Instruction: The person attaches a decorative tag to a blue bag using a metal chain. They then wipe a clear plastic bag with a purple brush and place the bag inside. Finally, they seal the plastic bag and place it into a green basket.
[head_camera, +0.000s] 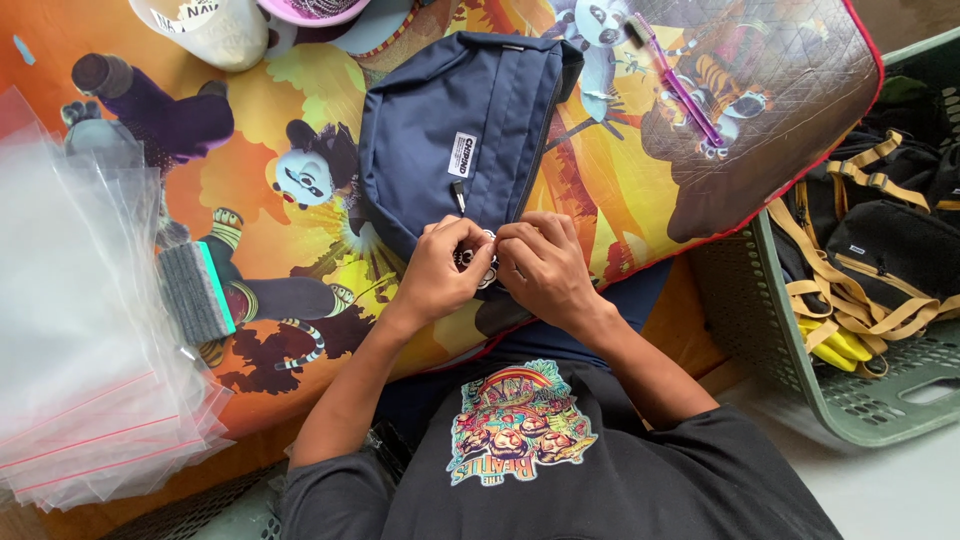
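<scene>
A navy bag (455, 130) lies on a cartoon-printed mat (250, 190), its near edge at the person's hands. Both the left hand (437, 268) and right hand (540, 265) pinch a small black-and-white tag (487, 262) there. Clear plastic bags (80, 330) lie at left, a green basket (800, 340) of bags at right.

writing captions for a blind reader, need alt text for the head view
Two bare hands, left hand and right hand, pinch a small round tag at the edge of a navy fabric pouch bag on a colourful cartoon-print mat. Clear plastic bags lie left; a green plastic basket stands right.
</scene>
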